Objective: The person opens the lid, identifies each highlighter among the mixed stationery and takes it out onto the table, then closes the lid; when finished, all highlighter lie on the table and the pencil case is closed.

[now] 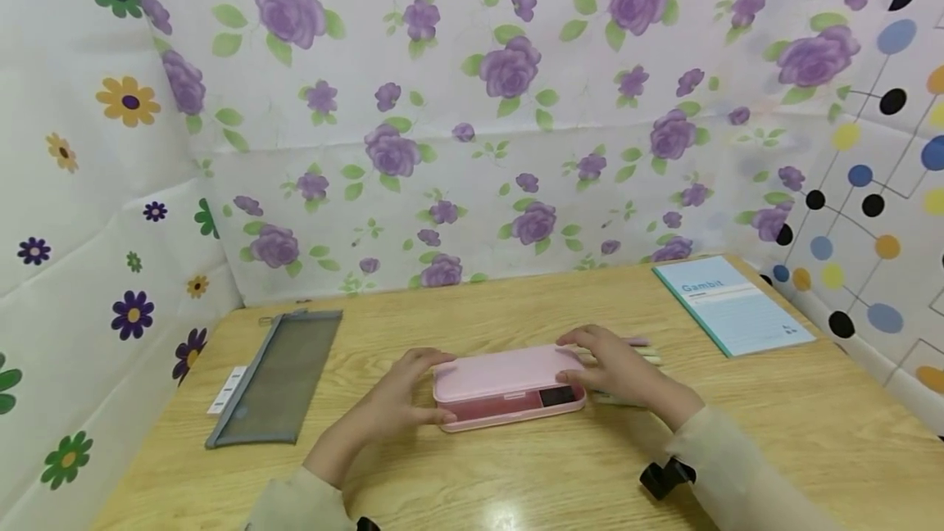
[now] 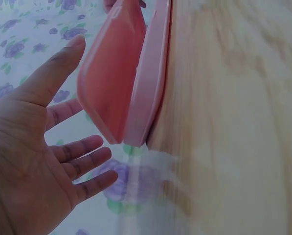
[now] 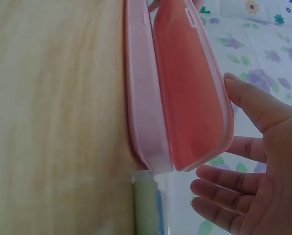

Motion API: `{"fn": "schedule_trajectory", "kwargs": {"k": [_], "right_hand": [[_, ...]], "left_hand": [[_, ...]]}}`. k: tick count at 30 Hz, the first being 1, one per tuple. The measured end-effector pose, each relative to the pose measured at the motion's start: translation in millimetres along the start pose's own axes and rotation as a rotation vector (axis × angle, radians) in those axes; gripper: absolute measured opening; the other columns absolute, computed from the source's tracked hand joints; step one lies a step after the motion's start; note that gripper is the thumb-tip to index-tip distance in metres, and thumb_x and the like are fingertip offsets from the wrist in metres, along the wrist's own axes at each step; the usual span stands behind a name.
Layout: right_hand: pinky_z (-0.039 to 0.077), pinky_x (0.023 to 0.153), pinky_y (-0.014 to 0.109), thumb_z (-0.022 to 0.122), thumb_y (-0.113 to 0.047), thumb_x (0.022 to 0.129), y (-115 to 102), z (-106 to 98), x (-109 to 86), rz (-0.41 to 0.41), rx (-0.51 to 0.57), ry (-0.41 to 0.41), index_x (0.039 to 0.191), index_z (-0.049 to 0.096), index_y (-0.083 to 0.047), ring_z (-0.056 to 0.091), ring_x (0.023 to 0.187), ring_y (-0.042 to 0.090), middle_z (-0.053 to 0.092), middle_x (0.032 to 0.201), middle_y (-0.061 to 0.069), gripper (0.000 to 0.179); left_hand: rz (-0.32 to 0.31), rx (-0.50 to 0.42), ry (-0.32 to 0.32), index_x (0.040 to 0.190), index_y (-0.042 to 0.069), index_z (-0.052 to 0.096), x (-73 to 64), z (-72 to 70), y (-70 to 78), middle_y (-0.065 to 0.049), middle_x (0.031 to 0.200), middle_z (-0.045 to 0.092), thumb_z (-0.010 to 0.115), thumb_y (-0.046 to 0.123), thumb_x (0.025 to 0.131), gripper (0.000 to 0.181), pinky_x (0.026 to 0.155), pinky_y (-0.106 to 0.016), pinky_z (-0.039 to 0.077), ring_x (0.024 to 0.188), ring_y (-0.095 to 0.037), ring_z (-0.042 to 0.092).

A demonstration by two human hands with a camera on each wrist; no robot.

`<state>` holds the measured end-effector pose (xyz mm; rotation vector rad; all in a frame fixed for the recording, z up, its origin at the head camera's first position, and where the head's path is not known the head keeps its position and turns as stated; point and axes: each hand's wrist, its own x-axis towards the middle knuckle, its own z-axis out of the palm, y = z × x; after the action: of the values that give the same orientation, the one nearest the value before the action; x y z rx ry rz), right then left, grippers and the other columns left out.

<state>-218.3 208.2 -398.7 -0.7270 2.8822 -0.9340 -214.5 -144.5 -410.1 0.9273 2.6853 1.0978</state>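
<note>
A pink pencil case (image 1: 509, 383) lies on the table with its lid (image 1: 509, 369) partly raised toward the front. Through the gap shows a dark rectangular piece (image 1: 556, 397). At its left end is my left hand (image 1: 394, 400), fingers spread and fairly straight; in the left wrist view the thumb stands apart from the lid's edge and the index fingertip passes behind it. My right hand (image 1: 615, 367) is at the right end, its thumb touching the lid's rim (image 3: 226, 105) and its index finger partly behind the lid. The other fingers are extended, holding nothing.
Several pale pens (image 1: 645, 351) lie right of the case, partly under the right hand. A grey mesh zip pouch (image 1: 283, 379) lies at the left, beside a small white item (image 1: 227, 390). A notebook (image 1: 730, 301) lies back right. Flowered cloth (image 1: 457, 146) hangs behind the table.
</note>
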Motion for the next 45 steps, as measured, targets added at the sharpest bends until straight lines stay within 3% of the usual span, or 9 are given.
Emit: {"fn": "schedule_trajectory", "kwargs": {"k": [3, 6, 13, 26, 33, 45], "right_hand": [[0.048, 0.097, 0.052, 0.064, -0.052, 0.086, 3.5, 3.9, -2.0, -0.027, -0.019, 0.002, 0.133, 0.055, -0.009, 0.051, 0.124, 0.037, 0.052, 0.136, 0.017, 0.064], [0.048, 0.098, 0.053, 0.065, -0.05, 0.087, 6.3, 6.5, -2.9, -0.048, -0.032, -0.011, 0.134, 0.054, -0.01, 0.051, 0.124, 0.038, 0.052, 0.137, 0.018, 0.063], [0.043, 0.102, 0.056, 0.066, -0.051, 0.085, 8.1, 9.3, -1.8, -0.062, -0.064, -0.035, 0.137, 0.05, -0.009, 0.046, 0.129, 0.039, 0.049, 0.142, 0.019, 0.068], [0.031, 0.112, 0.057, 0.072, -0.042, 0.083, 7.8, 16.7, 9.2, -0.139, -0.038, -0.129, 0.14, 0.049, -0.008, 0.037, 0.138, 0.04, 0.04, 0.151, 0.018, 0.071], [0.028, 0.114, 0.055, 0.069, -0.042, 0.085, 7.9, 14.2, 8.6, -0.153, -0.017, -0.178, 0.141, 0.049, -0.012, 0.033, 0.142, 0.038, 0.038, 0.152, 0.014, 0.067], [0.03, 0.113, 0.056, 0.069, -0.043, 0.084, 9.1, 11.7, 8.4, -0.168, -0.047, -0.167, 0.14, 0.051, -0.009, 0.034, 0.141, 0.038, 0.04, 0.152, 0.012, 0.068]], "left_hand": [[0.013, 0.036, -0.044, 0.143, 0.013, 0.045, 4.5, -0.2, 6.2, -0.021, 0.147, 0.037, 0.079, 0.043, 0.075, 0.081, 0.103, -0.065, 0.037, 0.134, -0.043, 0.037], [-0.017, 0.071, -0.081, 0.144, 0.019, 0.043, 7.8, 0.2, 13.0, -0.021, 0.152, 0.032, 0.079, 0.044, 0.075, 0.082, 0.103, -0.067, 0.035, 0.137, -0.045, 0.033], [-0.056, 0.165, -0.081, 0.145, 0.026, 0.041, 16.6, 4.1, 16.9, -0.016, 0.155, 0.03, 0.079, 0.048, 0.074, 0.084, 0.106, -0.068, 0.031, 0.139, -0.044, 0.031], [-0.062, 0.264, -0.062, 0.145, 0.023, 0.042, 17.5, 15.9, 10.2, -0.01, 0.143, 0.047, 0.082, 0.046, 0.071, 0.088, 0.111, -0.059, 0.03, 0.134, -0.038, 0.041], [-0.047, 0.267, -0.045, 0.142, 0.012, 0.047, 16.1, 17.7, 12.0, -0.011, 0.14, 0.05, 0.081, 0.043, 0.073, 0.083, 0.11, -0.054, 0.037, 0.131, -0.037, 0.044], [-0.019, 0.292, -0.02, 0.14, 0.007, 0.05, 18.6, 20.5, 12.4, -0.012, 0.139, 0.05, 0.08, 0.042, 0.073, 0.082, 0.11, -0.051, 0.037, 0.13, -0.035, 0.044]]}}
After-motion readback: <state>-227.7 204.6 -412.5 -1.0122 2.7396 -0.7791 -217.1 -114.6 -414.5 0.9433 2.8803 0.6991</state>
